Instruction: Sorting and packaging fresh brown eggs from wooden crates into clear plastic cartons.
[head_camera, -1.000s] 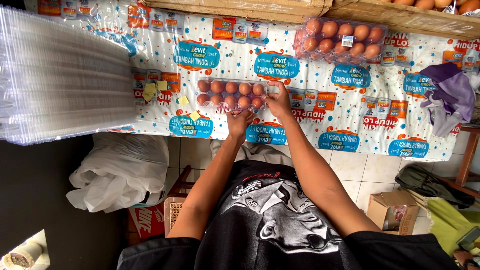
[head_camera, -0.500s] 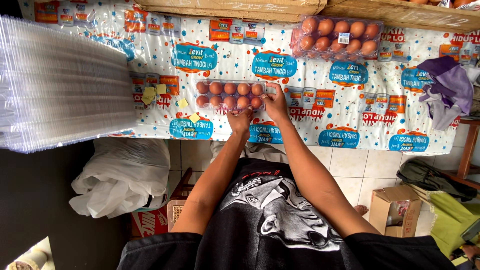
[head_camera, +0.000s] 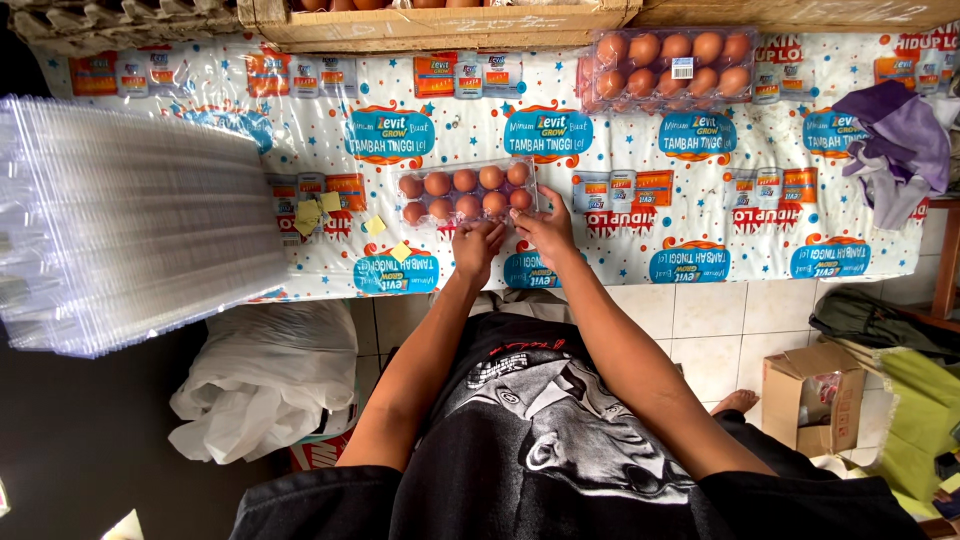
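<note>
1. Clear plastic egg carton (head_camera: 465, 193), ten brown eggs, mid-table at the fingertips.
2. Second clear egg carton (head_camera: 668, 65), far edge, with a small white label (head_camera: 682, 68).
3. Tall stack of empty clear trays (head_camera: 130, 225), left.
4. Open cardboard box (head_camera: 812, 398) on the floor, right; contents unclear.

Clear plastic carton (head_camera: 466, 192) of ten brown eggs, closed, flat on the printed tablecloth (head_camera: 700, 240).

Open cloth right of the egg tray (head_camera: 465, 193), stacked clear trays (head_camera: 130, 220) blocking left, filled carton (head_camera: 668, 64) beyond
</note>
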